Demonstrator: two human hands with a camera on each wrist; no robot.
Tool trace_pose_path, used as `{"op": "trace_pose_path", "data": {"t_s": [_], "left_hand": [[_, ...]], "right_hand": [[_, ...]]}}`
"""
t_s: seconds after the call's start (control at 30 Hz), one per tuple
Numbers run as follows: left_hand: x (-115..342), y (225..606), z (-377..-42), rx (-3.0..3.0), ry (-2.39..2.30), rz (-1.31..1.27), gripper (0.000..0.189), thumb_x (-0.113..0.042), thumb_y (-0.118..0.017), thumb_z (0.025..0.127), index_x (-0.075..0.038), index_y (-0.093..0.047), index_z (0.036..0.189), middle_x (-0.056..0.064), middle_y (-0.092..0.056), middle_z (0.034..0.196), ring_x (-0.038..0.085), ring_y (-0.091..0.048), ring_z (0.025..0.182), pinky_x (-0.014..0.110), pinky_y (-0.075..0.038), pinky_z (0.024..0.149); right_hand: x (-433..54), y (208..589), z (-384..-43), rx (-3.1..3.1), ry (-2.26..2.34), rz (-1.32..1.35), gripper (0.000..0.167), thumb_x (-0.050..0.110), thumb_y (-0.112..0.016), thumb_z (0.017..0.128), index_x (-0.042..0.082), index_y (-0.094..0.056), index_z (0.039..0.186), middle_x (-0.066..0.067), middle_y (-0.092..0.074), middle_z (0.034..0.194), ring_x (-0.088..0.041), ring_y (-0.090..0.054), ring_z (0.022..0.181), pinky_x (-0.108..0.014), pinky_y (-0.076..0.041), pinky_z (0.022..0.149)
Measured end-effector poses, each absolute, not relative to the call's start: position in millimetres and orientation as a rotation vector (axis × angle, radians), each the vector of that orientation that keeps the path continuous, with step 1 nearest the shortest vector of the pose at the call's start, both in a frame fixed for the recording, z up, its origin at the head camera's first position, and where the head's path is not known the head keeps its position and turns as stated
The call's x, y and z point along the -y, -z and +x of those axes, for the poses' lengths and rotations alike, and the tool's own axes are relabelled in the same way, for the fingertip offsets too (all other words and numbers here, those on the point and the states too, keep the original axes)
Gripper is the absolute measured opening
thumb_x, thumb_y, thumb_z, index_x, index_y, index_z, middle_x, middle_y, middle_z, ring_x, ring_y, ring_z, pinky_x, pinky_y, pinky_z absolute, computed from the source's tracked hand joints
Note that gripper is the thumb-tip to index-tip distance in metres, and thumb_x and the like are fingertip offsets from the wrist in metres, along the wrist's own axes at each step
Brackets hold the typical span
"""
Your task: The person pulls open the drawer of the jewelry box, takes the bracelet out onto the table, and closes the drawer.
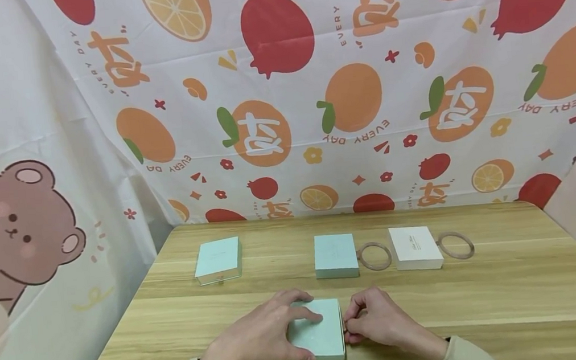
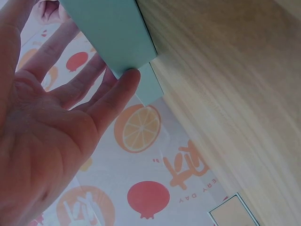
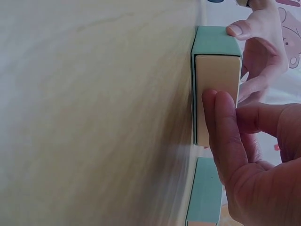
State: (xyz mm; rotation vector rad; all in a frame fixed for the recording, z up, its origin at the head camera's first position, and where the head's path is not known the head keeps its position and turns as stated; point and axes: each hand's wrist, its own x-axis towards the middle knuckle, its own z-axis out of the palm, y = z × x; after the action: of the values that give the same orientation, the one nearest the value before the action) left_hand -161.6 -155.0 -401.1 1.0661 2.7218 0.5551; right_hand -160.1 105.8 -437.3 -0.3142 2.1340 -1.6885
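A mint-green drawer box [image 1: 322, 334] lies flat near the front of the table. My left hand [image 1: 265, 333] grips it from the left, thumb on the near side and fingers spread over the top and far side. At its right end, the thumb and fingers of my right hand [image 1: 377, 318] are drawn together in a pinch. The tan end of the inner drawer [image 3: 216, 70] shows in the right wrist view, framed by the green sleeve, with two fingertips right against it. What lies between those fingertips is hidden.
Behind stand another mint box [image 1: 335, 254] and a white box [image 1: 414, 247], each with a brown ring [image 1: 360, 259] at its right. Farther left sits a third mint box [image 1: 219, 257] with a tan front side. A fruit-printed cloth [image 1: 318, 171] hangs along the table's back edge.
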Motion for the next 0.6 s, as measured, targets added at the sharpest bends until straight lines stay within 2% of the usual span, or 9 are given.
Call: {"op": "trace_pose_path", "data": {"t_s": [0.6], "left_hand": [[155.1, 398.6, -161.2, -2.709, -0.569, 1.046, 0.054, -0.053, -0.085, 0.078, -0.034, -0.073, 0.126, -0.001, -0.056, 0.145, 0.022, -0.053, 0.134, 0.041, -0.052, 0.105]], "right_hand": [[-111.7, 437.0, -159.3, -2.159, 1.671, -0.289, 0.006, -0.008, -0.063, 0.084, -0.004, -0.067, 0.085, -0.009, -0.071, 0.081, -0.015, -0.073, 0.07, -0.025, -0.061, 0.064]]}}
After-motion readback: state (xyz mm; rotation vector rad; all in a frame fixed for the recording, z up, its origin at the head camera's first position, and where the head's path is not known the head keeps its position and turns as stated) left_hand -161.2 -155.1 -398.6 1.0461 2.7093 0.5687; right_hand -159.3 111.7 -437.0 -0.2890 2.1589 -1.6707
